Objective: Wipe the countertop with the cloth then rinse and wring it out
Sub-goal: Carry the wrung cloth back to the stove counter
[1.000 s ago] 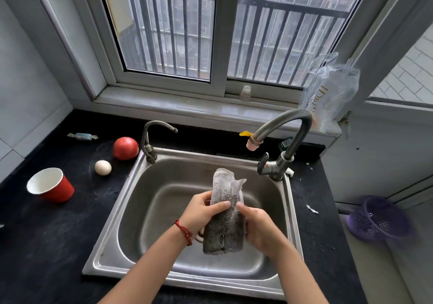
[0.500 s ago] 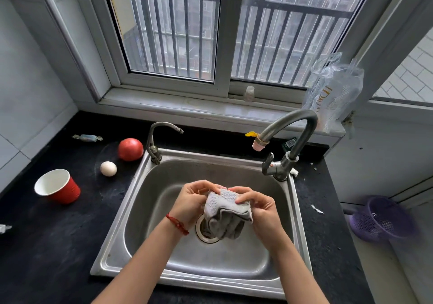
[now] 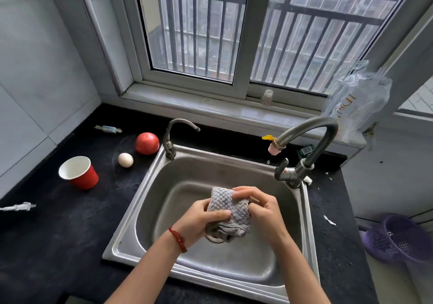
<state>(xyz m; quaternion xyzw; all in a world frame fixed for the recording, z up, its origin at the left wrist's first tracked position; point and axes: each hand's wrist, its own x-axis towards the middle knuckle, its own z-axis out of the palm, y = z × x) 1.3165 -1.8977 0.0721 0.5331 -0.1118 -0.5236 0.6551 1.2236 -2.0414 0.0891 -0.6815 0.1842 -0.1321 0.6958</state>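
Both hands clutch the bunched grey waffle-weave cloth (image 3: pixel 228 212) over the drain of the stainless steel sink (image 3: pixel 150 181): left hand (image 3: pixel 199 221) curled round its left end, right hand (image 3: pixel 262 210) its right. Its length runs hand to hand, suiting a wringing twist.

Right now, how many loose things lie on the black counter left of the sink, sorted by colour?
Red: 2, a round red tomato and a red paper cup.
White: 2, a white egg and a white plug.
Pale blue: 1, a wrapped sweet.
Total: 5.
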